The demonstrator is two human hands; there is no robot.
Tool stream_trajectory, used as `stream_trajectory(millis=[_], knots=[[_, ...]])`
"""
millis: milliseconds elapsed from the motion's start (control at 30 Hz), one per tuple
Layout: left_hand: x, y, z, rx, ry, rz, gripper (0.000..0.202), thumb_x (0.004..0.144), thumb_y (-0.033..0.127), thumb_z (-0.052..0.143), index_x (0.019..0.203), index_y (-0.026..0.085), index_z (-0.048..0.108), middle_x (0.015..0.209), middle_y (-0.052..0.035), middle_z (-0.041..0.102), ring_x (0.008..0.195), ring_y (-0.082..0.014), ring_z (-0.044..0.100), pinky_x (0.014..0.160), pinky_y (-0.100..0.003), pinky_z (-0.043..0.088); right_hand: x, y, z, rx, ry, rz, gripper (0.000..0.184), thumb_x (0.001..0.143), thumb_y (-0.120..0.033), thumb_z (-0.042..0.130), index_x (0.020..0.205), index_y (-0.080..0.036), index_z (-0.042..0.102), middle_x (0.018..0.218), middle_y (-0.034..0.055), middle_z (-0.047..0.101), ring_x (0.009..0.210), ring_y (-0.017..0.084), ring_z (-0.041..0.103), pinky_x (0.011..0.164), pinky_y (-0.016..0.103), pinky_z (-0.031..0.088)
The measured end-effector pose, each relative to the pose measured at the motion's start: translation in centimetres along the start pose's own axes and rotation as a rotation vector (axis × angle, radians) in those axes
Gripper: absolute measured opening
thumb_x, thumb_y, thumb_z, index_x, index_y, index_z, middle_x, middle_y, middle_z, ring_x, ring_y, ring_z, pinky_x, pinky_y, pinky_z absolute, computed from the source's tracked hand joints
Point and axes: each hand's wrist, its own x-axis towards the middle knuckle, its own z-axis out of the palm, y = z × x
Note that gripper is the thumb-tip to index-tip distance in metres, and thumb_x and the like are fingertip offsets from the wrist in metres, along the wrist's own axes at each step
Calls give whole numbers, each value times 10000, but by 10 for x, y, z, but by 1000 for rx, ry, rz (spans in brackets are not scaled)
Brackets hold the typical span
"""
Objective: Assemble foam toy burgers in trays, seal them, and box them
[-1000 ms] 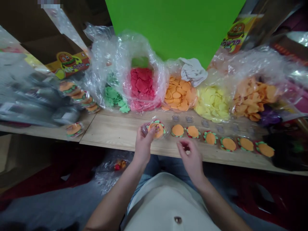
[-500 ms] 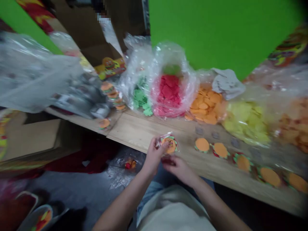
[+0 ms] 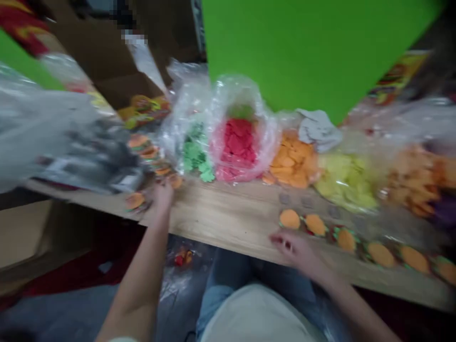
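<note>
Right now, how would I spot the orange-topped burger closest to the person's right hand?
Find the big green panel, then drop down to the wooden table. On its right part, orange-topped burgers lie in a row; your target burger sits just beyond the right hand. What sets it apart: only it has no row-mate to its left.

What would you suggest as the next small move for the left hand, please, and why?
I would probably draw the left hand back from the orange-topped burger at its fingers, because that burger appears to lie at the near end of the burger row.
</note>
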Motion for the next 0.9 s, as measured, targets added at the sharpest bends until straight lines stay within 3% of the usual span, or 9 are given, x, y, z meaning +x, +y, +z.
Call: stream_trajectory(millis=[67, 133, 167, 233, 367, 467, 600, 767, 900], knots=[[-33, -8, 8, 1, -84, 41, 405, 862, 245, 430, 1232, 108, 340, 1341, -165, 344, 1283, -265, 268, 990, -438, 301, 16, 27, -44, -206, 226, 113, 240, 857, -286, 433, 925, -171, 632, 864, 61, 650, 763, 159, 579, 684, 257, 434], [-85, -22, 25, -22, -295, 51, 306, 852, 278, 432, 1126, 144, 443, 1156, -114, 525, 1101, -227, 494, 885, -378, 419, 39, 49, -83, -443, 228, 152, 240, 862, -273, 433, 926, -166, 638, 879, 66, 659, 775, 162, 583, 684, 252, 426], [-115, -30, 37, -42, -517, 24, 244, 828, 305, 465, 1006, 146, 518, 979, -87, 605, 917, -211, 593, 783, -353, 476, 53, 57, -96, -567, 174, 118, 251, 873, -246, 413, 957, -153, 631, 905, 76, 658, 818, 163, 583, 709, 248, 421], [-177, -42, 68, -83, -892, -59, 206, 814, 316, 465, 874, 151, 571, 732, -51, 635, 617, -180, 626, 583, -322, 513, 81, 67, -110, -733, 95, 75, 246, 860, -221, 444, 1017, -137, 613, 948, 101, 650, 898, 192, 572, 756, 270, 410], [-251, -45, 127, -150, -1118, -172, 118, 799, 233, 461, 875, 171, 527, 618, -14, 625, 452, -142, 587, 453, -278, 494, 118, 69, -100, -793, 4, -23, 187, 808, -190, 526, 937, -122, 642, 968, 140, 629, 947, 231, 552, 780, 292, 398], [-260, -40, 146, -204, -1123, -207, 48, 790, 220, 482, 794, 172, 477, 627, -2, 610, 479, -116, 594, 480, -246, 499, 122, 70, -92, -802, 0, -62, 195, 815, -150, 499, 954, -106, 629, 996, 161, 612, 980, 253, 532, 782, 310, 395], [-251, -37, 142, -253, -1059, -207, 80, 790, 217, 484, 734, 169, 453, 576, 29, 545, 484, -87, 574, 518, -218, 500, 114, 69, -92, -778, 25, -58, 247, 823, -95, 452, 1036, -86, 578, 991, 168, 616, 973, 260, 535, 779, 327, 392], [-229, -51, 102, -262, -953, -178, 77, 760, 218, 529, 731, 173, 473, 568, 41, 534, 517, -85, 568, 532, -210, 501, 105, 60, -79, -695, -4, -67, 207, 801, -128, 503, 976, -85, 604, 999, 170, 623, 959, 259, 547, 771, 321, 390], [-218, -71, 62, -257, -869, -205, 76, 754, 221, 534, 743, 181, 471, 572, 42, 547, 529, -103, 588, 540, -239, 516, 106, 47, -56, -591, -95, -83, 155, 817, -171, 494, 851, -120, 637, 849, 99, 663, 772, 183, 598, 657, 249, 407]])
